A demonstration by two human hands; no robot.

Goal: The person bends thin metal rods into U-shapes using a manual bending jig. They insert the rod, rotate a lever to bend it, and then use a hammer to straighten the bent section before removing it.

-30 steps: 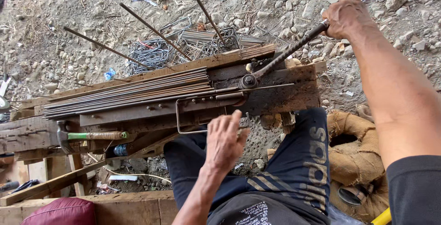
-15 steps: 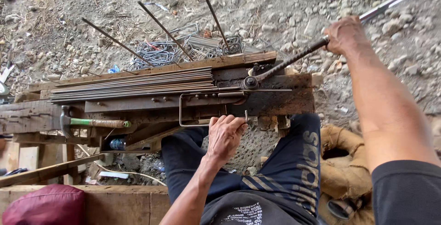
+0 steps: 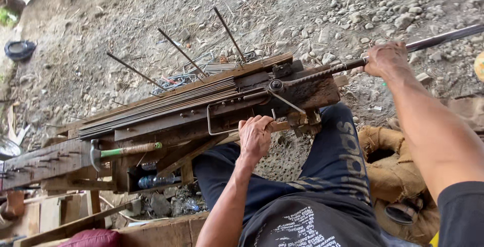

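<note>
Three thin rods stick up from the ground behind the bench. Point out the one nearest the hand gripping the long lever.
The rightmost rod, steepest of the three, stands closest to the right hand.

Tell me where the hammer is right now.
In the head view, the hammer lies at the left on the wooden bench, green-and-tan handle pointing right, below the bundle of steel rods and left of the left hand.

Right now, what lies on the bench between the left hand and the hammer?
In the head view, between the left hand and the hammer lies a thin steel rod bent into a rectangular loop, resting on the wooden bench.
</note>
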